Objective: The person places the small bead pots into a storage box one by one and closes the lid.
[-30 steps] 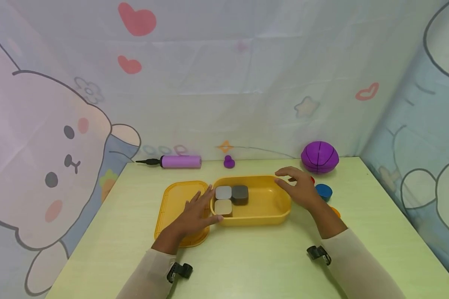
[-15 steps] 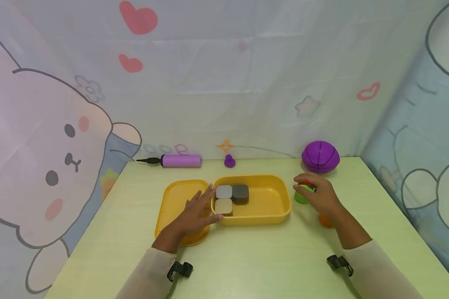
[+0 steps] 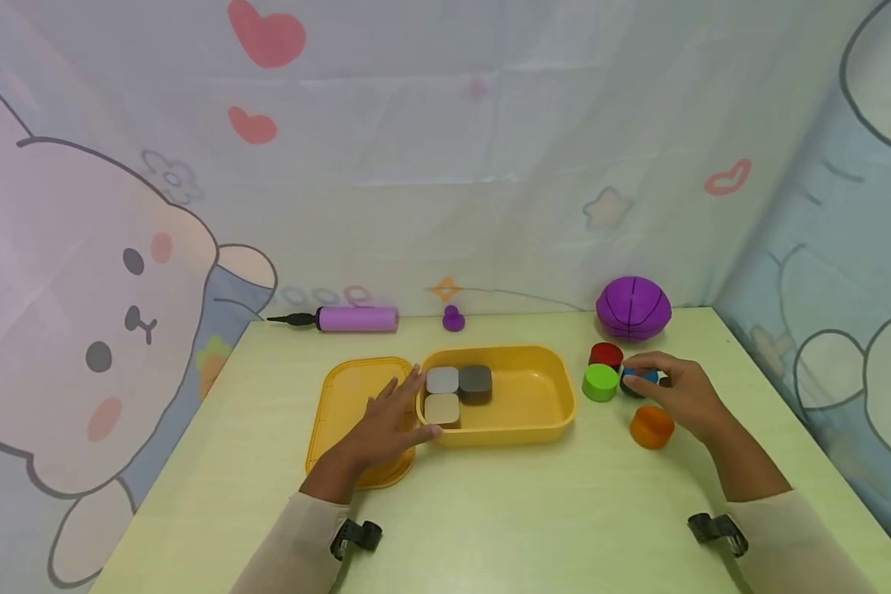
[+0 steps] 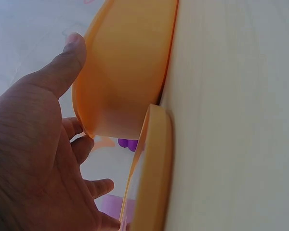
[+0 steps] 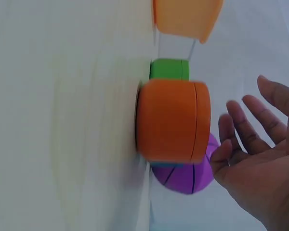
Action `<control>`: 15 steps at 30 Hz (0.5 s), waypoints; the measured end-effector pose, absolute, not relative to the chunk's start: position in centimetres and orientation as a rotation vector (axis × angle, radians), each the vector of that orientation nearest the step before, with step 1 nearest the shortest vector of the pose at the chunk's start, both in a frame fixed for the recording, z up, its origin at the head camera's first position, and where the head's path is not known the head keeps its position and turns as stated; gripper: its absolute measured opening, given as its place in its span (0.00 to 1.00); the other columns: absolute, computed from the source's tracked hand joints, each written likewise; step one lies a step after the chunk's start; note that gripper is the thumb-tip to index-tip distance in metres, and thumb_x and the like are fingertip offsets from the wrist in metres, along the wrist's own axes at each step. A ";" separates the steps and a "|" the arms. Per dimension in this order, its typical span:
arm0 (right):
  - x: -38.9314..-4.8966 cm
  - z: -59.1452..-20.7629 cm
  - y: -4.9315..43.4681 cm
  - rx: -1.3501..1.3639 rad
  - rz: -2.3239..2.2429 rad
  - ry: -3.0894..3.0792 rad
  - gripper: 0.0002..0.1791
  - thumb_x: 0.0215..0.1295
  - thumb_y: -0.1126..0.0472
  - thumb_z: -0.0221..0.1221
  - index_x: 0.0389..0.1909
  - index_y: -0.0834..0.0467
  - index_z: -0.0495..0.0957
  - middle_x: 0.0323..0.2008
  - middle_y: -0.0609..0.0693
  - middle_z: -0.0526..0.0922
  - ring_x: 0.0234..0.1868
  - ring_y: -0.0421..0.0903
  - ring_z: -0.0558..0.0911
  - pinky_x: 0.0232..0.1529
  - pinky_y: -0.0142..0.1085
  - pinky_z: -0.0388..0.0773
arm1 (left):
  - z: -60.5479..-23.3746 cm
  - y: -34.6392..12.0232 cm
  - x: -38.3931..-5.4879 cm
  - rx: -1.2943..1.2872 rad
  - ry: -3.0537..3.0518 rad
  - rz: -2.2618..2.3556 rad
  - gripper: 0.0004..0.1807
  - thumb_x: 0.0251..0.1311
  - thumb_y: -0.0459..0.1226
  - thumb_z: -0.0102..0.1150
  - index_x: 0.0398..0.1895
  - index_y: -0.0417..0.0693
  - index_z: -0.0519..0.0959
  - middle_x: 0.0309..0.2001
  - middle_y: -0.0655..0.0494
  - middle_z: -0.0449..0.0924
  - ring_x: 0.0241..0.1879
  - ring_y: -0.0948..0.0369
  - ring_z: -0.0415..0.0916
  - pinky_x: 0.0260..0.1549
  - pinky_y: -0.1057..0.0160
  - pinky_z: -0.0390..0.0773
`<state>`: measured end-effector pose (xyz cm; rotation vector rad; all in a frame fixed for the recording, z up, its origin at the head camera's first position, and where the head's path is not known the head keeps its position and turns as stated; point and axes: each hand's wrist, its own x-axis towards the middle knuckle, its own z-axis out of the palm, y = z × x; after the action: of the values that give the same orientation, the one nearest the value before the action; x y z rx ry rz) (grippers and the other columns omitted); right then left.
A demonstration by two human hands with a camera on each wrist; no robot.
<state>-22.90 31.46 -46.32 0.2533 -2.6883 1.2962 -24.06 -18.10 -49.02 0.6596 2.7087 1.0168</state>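
Blue block (image 3: 644, 374) sits on the right part of the counter (image 3: 535, 520), beyond the right end of the yellow box (image 3: 506, 439), partly hidden by the right hand (image 3: 686, 399). That hand hangs over it, thumb and fingers parted and loosely bent; whether a fingertip meets the block, one cannot tell. Green block (image 3: 600, 382) stands just to its left, red block (image 3: 606, 355) beyond the green, and orange block (image 3: 652, 427) on the near side.

The left hand (image 3: 379, 429) has its fingers spread at the left end of the box, thumb along the near rim. Inside, at the left, are a pale grey block (image 3: 442, 379), a dark grey block (image 3: 476, 384) and a beige block (image 3: 442, 408). A yellow lid (image 3: 349, 396) lies flat to the left, partly under the hand.

The counter is pale yellow-green with faint grain streaks. Along its far edge run a lilac pump (image 3: 358, 319) with a black tip, a small purple toy (image 3: 454, 319) and a purple ball (image 3: 634, 308) with black lines. Printed cloth (image 3: 416, 148) closes the far side, pale and lightly creased, with pink hearts; large cartoon animals fill the left and right sides.
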 end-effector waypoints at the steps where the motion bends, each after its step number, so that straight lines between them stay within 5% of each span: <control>1: -22.8 -46.4 31.9 0.260 1.311 -2.683 0.21 0.79 0.50 0.67 0.62 0.60 0.87 0.60 0.52 0.89 0.51 0.33 0.78 0.48 0.23 0.76 | -48.9 -18.1 -24.0 0.656 2.709 1.019 0.54 0.74 0.63 0.62 0.92 0.65 0.43 0.92 0.64 0.33 0.91 0.39 0.29 0.77 0.17 0.26; 6: -22.5 -47.1 33.8 0.333 1.388 -2.653 0.20 0.78 0.54 0.68 0.62 0.61 0.87 0.54 0.29 0.87 0.48 0.30 0.80 0.46 0.24 0.79 | -48.7 -18.1 -24.0 0.658 2.708 1.023 0.55 0.74 0.63 0.62 0.92 0.65 0.42 0.92 0.64 0.32 0.91 0.39 0.29 0.77 0.17 0.27; 15: -22.1 -48.6 35.9 0.584 1.480 -2.583 0.19 0.75 0.68 0.67 0.64 0.67 0.83 0.57 0.34 0.87 0.51 0.32 0.84 0.49 0.23 0.83 | -49.0 -18.0 -23.9 0.658 2.708 1.022 0.54 0.74 0.63 0.63 0.92 0.63 0.43 0.92 0.60 0.34 0.90 0.38 0.29 0.77 0.16 0.27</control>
<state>-22.07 35.89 -48.57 0.5842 -2.5835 1.4804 -23.93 -17.98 -48.97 0.6578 2.7082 1.0224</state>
